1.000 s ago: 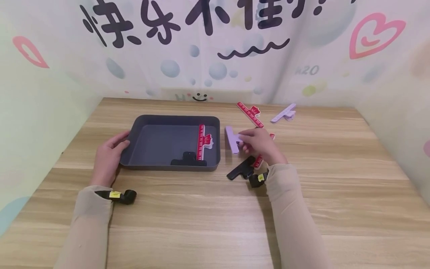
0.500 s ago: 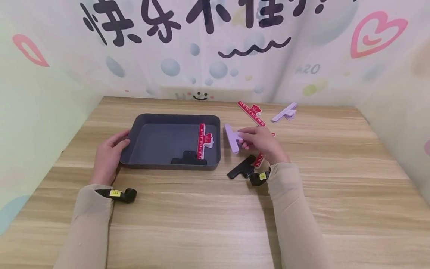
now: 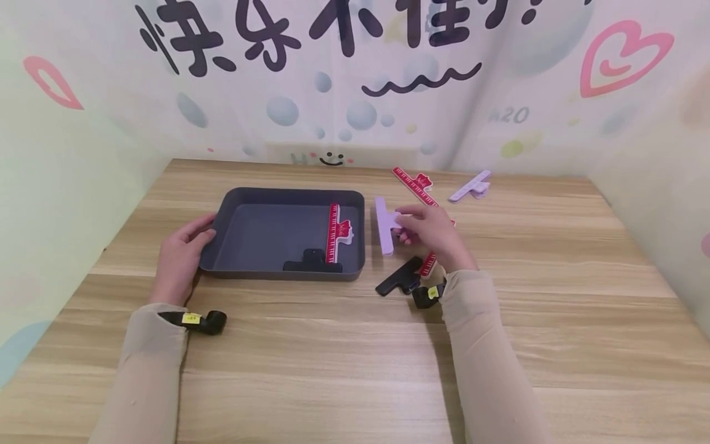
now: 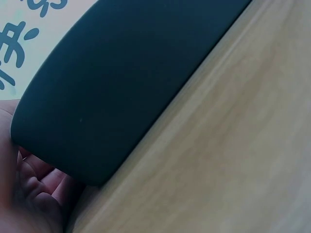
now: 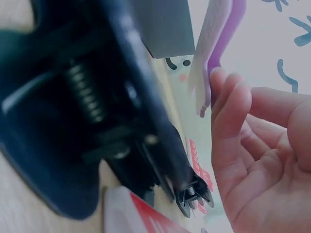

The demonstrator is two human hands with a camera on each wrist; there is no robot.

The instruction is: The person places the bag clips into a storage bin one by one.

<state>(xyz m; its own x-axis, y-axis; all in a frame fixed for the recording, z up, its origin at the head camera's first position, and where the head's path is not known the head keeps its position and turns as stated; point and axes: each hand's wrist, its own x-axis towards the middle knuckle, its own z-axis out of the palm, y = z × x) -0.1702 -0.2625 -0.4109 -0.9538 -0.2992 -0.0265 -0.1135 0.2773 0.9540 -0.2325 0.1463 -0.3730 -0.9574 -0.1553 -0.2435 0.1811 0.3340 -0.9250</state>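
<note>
Right grip (image 3: 435,234): thumb and fingers pinch a purple clip (image 3: 383,227) by its handle. The clip lies on the left side of that grip, its long bar running away from the person, between the fingertips and the tray (image 3: 266,240). In the head view a narrow gap separates the bar from the tray wall.

Left grip (image 3: 180,256): thumb at the rim and fingers curled about the outer wall, holding the tray at its left end (the left wrist view shows fingers bent behind the corner). To the right of this grip, at the tray's far end from it, are a red clip (image 3: 333,234) and a black clip (image 3: 312,266), both inside the tray and close together.

Around the right grip, on the table (image 3: 310,370): a loose black clip (image 3: 396,279) sits nearer the person, just beside the wrist camera (image 3: 426,296). A partly covered red clip (image 3: 428,265) lies under the hand and wrist. Beyond the grip rests another red clip (image 3: 413,184), set diagonally; beyond and to the right, well apart, a second purple clip (image 3: 470,187). The right wrist view also records a farther black clip (image 5: 192,191), partly hidden.
</note>
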